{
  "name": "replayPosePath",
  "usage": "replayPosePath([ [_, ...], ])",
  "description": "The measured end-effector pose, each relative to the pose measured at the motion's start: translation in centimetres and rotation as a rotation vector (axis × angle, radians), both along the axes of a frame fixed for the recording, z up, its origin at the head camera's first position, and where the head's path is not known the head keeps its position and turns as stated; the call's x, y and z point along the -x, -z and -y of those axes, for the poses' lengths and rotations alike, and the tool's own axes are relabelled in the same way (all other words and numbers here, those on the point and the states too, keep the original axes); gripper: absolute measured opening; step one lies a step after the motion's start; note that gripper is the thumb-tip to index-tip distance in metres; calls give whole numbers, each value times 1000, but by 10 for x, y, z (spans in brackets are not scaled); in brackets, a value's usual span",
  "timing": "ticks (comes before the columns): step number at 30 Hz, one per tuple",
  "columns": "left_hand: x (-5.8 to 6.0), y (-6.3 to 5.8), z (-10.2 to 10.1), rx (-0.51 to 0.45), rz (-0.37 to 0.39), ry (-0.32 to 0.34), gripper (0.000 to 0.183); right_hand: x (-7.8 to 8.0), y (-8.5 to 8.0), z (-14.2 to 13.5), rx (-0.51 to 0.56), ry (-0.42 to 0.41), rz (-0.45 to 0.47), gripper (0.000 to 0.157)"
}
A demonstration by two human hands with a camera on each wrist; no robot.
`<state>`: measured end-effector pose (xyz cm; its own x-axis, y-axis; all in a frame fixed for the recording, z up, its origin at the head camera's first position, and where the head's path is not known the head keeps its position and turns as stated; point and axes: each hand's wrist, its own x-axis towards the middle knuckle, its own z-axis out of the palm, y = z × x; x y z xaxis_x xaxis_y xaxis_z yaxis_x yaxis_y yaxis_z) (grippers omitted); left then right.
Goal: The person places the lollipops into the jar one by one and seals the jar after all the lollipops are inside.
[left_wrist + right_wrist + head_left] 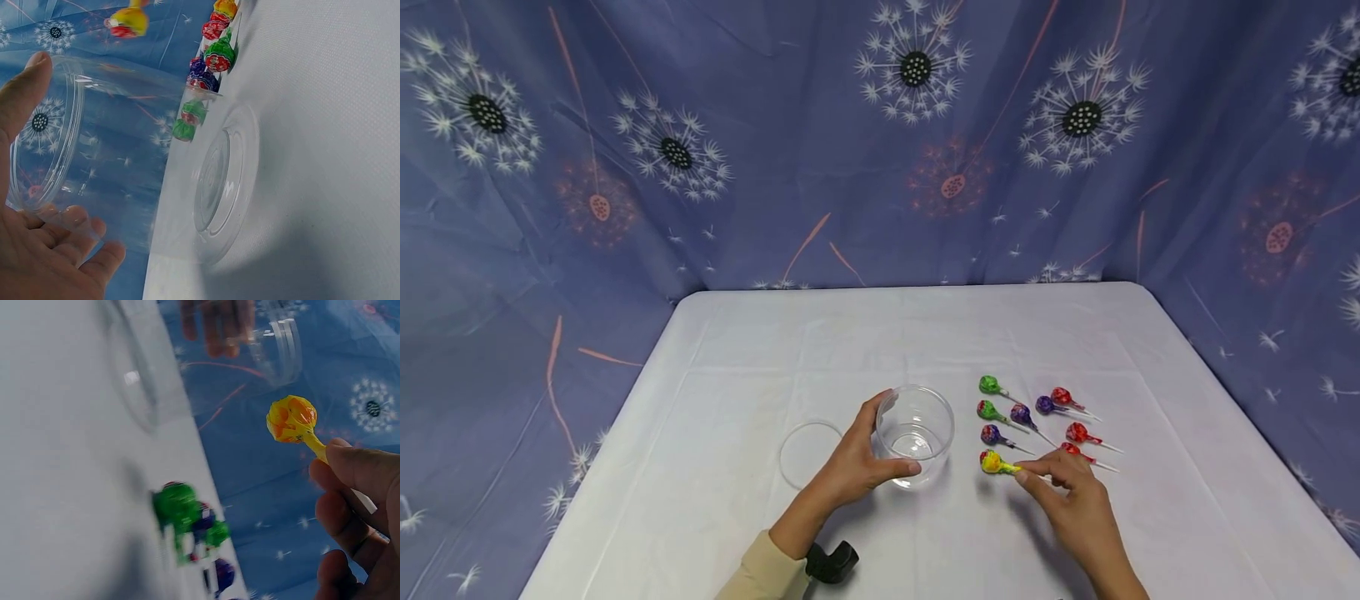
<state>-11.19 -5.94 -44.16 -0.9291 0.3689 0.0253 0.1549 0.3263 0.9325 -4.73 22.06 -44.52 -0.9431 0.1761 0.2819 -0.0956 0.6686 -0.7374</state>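
The left hand [859, 460] holds a clear tub [917, 440] a bit below the middle of the frame. Its thumb goes along the near side and its fingers curl round the back, so the grip is snug. The tub's round mouth faces up, and you can see right through its wall.

The right hand [1071, 493], lower right of the middle, pinches a yellow lollipop [992, 462] between thumb and finger. They hold it by the twisted end of the wrapper and the stick. The candy ball points left, at the tub, but does not touch it. It is up in the air over the table — both wrist views show that.

More lollipops lie to the right of the middle: two green lollipops [989, 384], three purple lollipops [991, 434] and three red lollipops [1078, 432]. One red one is partly behind the right hand.

Just left of the left hand there is a thin clear ring [782, 450] on the white table [737, 517]. A tan sleeve [769, 573] and a black thing [835, 563] are by the left wrist, at the bottom. Blue cloth [790, 167] with fluffy dandelions fills the top — and both sides too.
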Motion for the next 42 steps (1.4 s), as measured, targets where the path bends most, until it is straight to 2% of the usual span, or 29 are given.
replayPosePath([
  [8,1,0,0,3,2,-5,96,14,-26,3,83,-26,-66,8],
  [17,0,-1,1,8,0,-9,97,30,-46,14,116,-133,-142,12],
  [22,-1,-3,1,3,9,-5,97,41,-50,26,123,-180,-135,10],
  [26,-2,-4,1,1,16,-5,96,49,-52,35,104,-194,-76,7],
  [31,-1,-2,0,7,4,2,97,56,-54,44,73,-204,-14,10],
  [38,0,-2,0,22,-9,9,97,69,-55,56,58,-279,-94,5],
  [42,-1,-2,1,22,-12,5,97,74,-56,63,16,-298,-103,5],
])
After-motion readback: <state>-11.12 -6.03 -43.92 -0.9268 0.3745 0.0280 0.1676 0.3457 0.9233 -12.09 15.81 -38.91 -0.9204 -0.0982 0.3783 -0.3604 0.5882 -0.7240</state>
